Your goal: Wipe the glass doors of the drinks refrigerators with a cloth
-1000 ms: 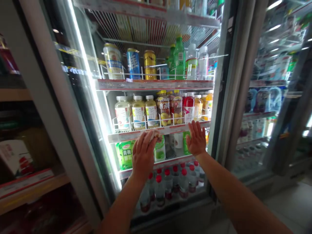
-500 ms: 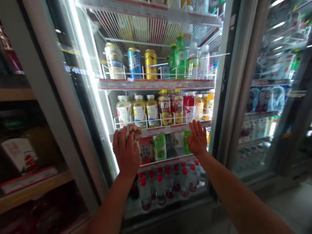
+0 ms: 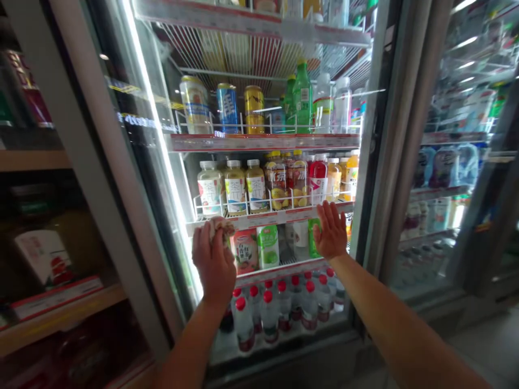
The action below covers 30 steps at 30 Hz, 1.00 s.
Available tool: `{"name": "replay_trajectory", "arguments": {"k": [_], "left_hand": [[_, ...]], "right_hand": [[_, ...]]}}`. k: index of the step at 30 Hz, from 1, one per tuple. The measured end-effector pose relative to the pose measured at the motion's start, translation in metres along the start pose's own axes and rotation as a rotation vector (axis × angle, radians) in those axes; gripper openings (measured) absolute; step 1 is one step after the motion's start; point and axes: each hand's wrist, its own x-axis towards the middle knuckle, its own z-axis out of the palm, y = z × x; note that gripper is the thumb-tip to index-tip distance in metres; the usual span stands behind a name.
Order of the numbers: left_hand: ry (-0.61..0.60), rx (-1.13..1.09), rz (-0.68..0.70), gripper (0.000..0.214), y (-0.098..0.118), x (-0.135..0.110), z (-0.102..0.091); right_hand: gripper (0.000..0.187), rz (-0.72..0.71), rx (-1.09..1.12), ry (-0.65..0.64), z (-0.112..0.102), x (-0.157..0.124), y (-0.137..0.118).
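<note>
A lit drinks cooler stands before me behind a glass door [image 3: 284, 183]. My left hand [image 3: 213, 261] presses a crumpled pale cloth [image 3: 219, 225] against the glass, near the door's left edge, fingers closed over it. My right hand [image 3: 332, 232] lies flat on the glass with its fingers spread, near the door's right frame [image 3: 377, 162]. Behind the glass, one shelf holds several tea and juice bottles [image 3: 259, 183]. Cartons [image 3: 256, 248] stand below them, and red-capped water bottles [image 3: 279, 308] fill the bottom.
Cans and green bottles [image 3: 259, 108] fill the shelf above. A second cooler door [image 3: 450, 162] stands to the right, a dark wooden shelving unit [image 3: 44, 270] with goods to the left. Pale floor [image 3: 486, 346] shows at the lower right.
My left hand slid the cloth left across the glass, from the door's middle to near its left edge. My right hand stayed flat in place.
</note>
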Motion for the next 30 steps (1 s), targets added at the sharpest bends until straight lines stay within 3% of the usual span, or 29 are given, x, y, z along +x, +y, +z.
{"name": "replay_trajectory", "arguments": {"k": [3,5,9,11,16,22,27,30], "left_hand": [[-0.172,-0.060,0.192,0.060,0.001,-0.010,-0.001],[-0.209,-0.078,0.269,0.061,-0.006,-0.005,-0.004],[0.003,0.009,0.049,0.059,-0.024,0.015,-0.010],[0.037,0.027,-0.015,0.059,-0.027,0.015,-0.012],[-0.147,-0.009,0.221,0.066,-0.024,-0.003,-0.014],[0.001,0.009,0.036,0.062,-0.026,0.002,-0.016],[-0.185,-0.010,0.245,0.063,-0.018,-0.010,-0.015],[-0.087,0.024,0.178,0.062,-0.019,-0.004,-0.014]], "right_hand": [[0.068,-0.009,-0.001,0.002,0.000,0.000,0.000],[0.068,-0.012,0.006,0.009,-0.001,0.001,0.000],[0.069,-0.014,0.025,0.031,-0.001,0.001,0.000],[0.069,-0.009,0.031,0.027,-0.001,0.001,-0.001],[0.069,-0.003,0.035,0.011,-0.001,0.000,-0.001],[0.068,-0.003,0.034,0.029,0.000,0.000,0.000],[0.068,-0.007,0.043,0.037,0.000,0.000,0.000],[0.067,-0.009,0.038,0.041,0.000,0.000,0.000]]}}
